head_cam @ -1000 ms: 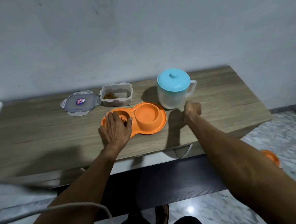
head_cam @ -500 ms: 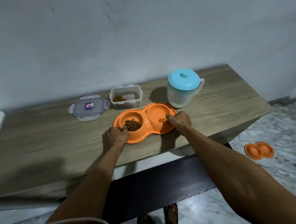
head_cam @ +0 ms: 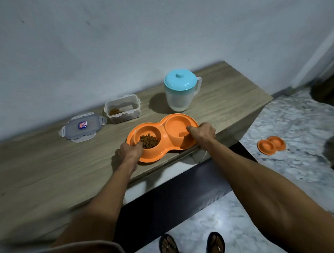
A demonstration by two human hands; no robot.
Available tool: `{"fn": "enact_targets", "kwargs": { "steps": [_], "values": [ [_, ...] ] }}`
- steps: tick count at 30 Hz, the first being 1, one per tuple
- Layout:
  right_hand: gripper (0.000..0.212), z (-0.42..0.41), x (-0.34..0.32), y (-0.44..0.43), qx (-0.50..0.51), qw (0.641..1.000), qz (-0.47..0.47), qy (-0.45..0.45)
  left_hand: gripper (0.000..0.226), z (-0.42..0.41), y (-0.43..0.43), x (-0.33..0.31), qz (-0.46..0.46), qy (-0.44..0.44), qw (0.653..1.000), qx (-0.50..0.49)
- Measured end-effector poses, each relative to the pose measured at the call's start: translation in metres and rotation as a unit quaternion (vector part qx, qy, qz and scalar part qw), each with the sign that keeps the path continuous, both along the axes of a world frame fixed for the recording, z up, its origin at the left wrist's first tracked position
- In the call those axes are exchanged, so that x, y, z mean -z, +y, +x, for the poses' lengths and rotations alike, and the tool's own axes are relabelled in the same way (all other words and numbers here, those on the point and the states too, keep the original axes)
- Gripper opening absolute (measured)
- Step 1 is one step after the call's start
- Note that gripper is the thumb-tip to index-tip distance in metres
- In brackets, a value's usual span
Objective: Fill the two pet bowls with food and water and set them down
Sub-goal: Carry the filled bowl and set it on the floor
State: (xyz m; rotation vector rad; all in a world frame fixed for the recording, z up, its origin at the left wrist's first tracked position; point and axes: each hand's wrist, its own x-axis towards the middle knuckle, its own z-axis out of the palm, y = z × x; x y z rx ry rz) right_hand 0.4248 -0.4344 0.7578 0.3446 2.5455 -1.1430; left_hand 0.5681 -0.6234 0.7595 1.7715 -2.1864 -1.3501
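An orange double pet bowl (head_cam: 163, 135) lies at the front edge of the wooden table (head_cam: 48, 167). Its left cup holds brown kibble (head_cam: 148, 141); its right cup looks wet, though I cannot tell how full. My left hand (head_cam: 128, 152) grips the bowl's left rim, thumb inside by the kibble. My right hand (head_cam: 202, 133) grips the right rim, thumb inside the right cup. Behind stands a clear jug with a turquoise lid (head_cam: 181, 92). A clear food container (head_cam: 122, 108) holds a little kibble, with its lid (head_cam: 83, 127) lying beside it.
A second orange double bowl (head_cam: 271, 145) lies on the marble floor to the right of the table. A white cable (head_cam: 72, 247) crosses the bottom left. My sandalled feet (head_cam: 191, 247) stand below the table's front edge. A grey wall backs the table.
My right hand left the jug and took the bowl's right rim; my left hand moved off the kibble cup to the left rim. The bowl has slid toward the table's front edge.
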Motion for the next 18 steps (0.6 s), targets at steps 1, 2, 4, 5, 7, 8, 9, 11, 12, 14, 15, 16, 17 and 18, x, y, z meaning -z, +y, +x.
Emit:
{"fn": "enact_targets", "kwargs": {
  "steps": [1, 2, 4, 5, 7, 8, 9, 11, 12, 14, 15, 16, 17, 18],
  "values": [
    [0.049, -0.001, -0.003, 0.009, 0.007, 1.000, -0.008, 0.001, 0.051, -0.004, 0.007, -0.001, 0.004, 0.011, 1.000, 0.001],
    [0.050, -0.002, -0.005, 0.017, 0.013, 1.000, -0.013, 0.001, 0.050, -0.009, 0.013, -0.003, 0.004, 0.018, 1.000, 0.003],
    [0.055, -0.004, -0.011, 0.044, 0.029, 0.999, -0.026, 0.007, 0.051, -0.020, 0.033, -0.005, 0.015, 0.040, 0.999, 0.013],
    [0.056, -0.006, -0.015, 0.061, 0.039, 0.999, -0.033, 0.013, 0.052, -0.027, 0.045, -0.004, 0.021, 0.046, 0.998, 0.022],
    [0.057, -0.010, -0.021, 0.094, 0.065, 0.997, -0.032, 0.022, 0.054, -0.041, 0.070, -0.005, 0.025, 0.058, 0.997, 0.043],
    [0.057, -0.012, -0.026, 0.114, 0.078, 0.996, -0.029, 0.028, 0.055, -0.048, 0.087, -0.008, 0.023, 0.060, 0.996, 0.056],
    [0.057, -0.015, -0.030, 0.134, 0.089, 0.995, -0.029, 0.032, 0.057, -0.056, 0.104, -0.010, 0.020, 0.065, 0.995, 0.070],
    [0.061, -0.020, -0.036, 0.172, 0.109, 0.993, -0.036, 0.035, 0.064, -0.071, 0.139, -0.014, 0.022, 0.079, 0.992, 0.092],
    [0.063, -0.024, -0.038, 0.194, 0.119, 0.992, -0.038, 0.036, 0.066, -0.079, 0.159, -0.016, 0.025, 0.084, 0.991, 0.103],
    [0.065, -0.033, -0.040, 0.240, 0.134, 0.989, -0.048, 0.037, 0.064, -0.095, 0.200, -0.018, 0.021, 0.086, 0.988, 0.127],
    [0.064, -0.038, -0.041, 0.263, 0.137, 0.989, -0.047, 0.040, 0.062, -0.103, 0.221, -0.020, 0.017, 0.088, 0.987, 0.134],
    [0.061, -0.042, -0.042, 0.282, 0.138, 0.988, -0.046, 0.043, 0.060, -0.109, 0.240, -0.024, 0.015, 0.093, 0.986, 0.139],
    [0.057, -0.045, -0.044, 0.306, 0.143, 0.988, -0.046, 0.048, 0.059, -0.117, 0.262, -0.026, 0.012, 0.097, 0.985, 0.145],
    [0.052, -0.048, -0.049, 0.328, 0.148, 0.986, -0.046, 0.057, 0.058, -0.125, 0.283, -0.026, 0.011, 0.098, 0.984, 0.151]
  ]
}}
